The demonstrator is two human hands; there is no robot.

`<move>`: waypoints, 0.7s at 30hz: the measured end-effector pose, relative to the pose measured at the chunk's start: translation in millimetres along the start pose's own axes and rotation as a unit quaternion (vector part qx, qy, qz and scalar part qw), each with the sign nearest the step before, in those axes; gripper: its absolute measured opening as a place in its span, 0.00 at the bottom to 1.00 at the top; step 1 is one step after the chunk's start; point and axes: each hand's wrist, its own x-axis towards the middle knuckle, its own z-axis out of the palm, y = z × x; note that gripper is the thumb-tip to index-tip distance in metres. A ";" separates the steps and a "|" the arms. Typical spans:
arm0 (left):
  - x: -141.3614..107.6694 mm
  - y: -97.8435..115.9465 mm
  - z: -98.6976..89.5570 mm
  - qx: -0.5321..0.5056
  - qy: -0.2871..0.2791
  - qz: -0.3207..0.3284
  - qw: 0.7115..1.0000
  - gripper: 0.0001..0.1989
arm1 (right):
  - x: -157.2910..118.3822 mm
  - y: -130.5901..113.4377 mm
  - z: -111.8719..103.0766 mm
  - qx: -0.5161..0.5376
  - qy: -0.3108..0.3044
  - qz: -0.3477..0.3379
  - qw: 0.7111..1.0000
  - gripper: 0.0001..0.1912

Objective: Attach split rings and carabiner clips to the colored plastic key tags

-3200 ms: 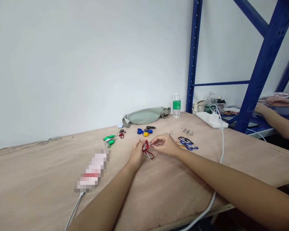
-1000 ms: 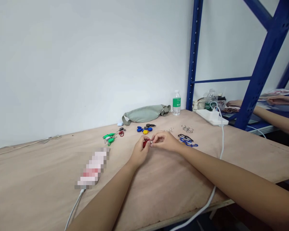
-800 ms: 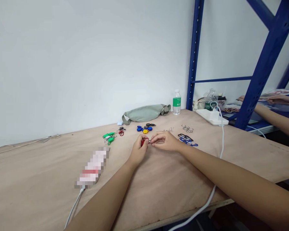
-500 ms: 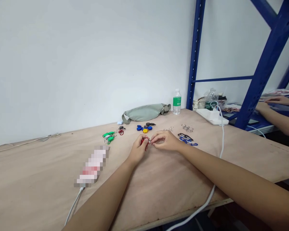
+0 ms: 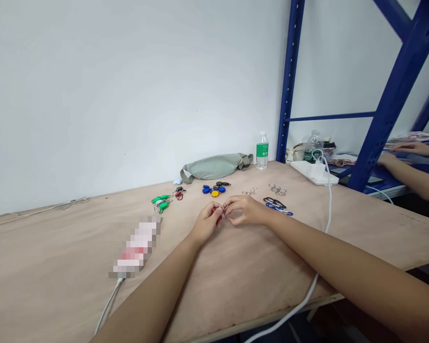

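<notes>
My left hand is closed on a small red item, mostly covered by the fingers. Against it, my right hand pinches a small shiny metal piece at the item's end; its shape is too small to tell. Beyond the hands lie blue reels, a yellow reel and dark ones. Green reels and a red clip are to the left. Metal rings and blue and black carabiners lie to the right.
A blurred-out flat object with a cable lies left. A grey-green bag and a bottle stand by the wall. A white cable runs from a power strip past my right forearm. Another person's hands are at far right.
My right hand's fingers have shifted slightly around the metal piece, and my left hand has turned a little with the red item. The other person's hands have moved slightly.
</notes>
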 end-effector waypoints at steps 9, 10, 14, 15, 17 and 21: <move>-0.2 3.6 0.5 -0.021 -0.009 -0.021 1.000 0.10 | 0.0 1.6 1.1 -0.029 -0.011 -0.029 0.999 0.08; -0.1 3.6 0.5 -0.019 -0.006 -0.023 1.000 0.10 | -0.2 1.7 1.8 -0.034 -0.010 -0.028 0.999 0.08; -0.3 4.3 0.7 -0.009 -0.001 -0.024 1.000 0.10 | -0.6 2.3 3.6 -0.042 -0.005 -0.020 0.999 0.09; -0.5 4.6 0.8 -0.006 -0.001 -0.022 1.000 0.10 | -0.5 2.4 3.7 -0.041 -0.006 -0.018 0.999 0.08; -0.7 5.0 1.1 0.001 -0.002 -0.018 1.000 0.10 | -0.1 2.6 3.5 -0.040 -0.009 -0.016 0.999 0.08; -0.6 3.7 0.8 0.015 -0.004 -0.013 1.000 0.10 | 1.1 2.0 2.1 -0.047 -0.022 -0.004 0.999 0.07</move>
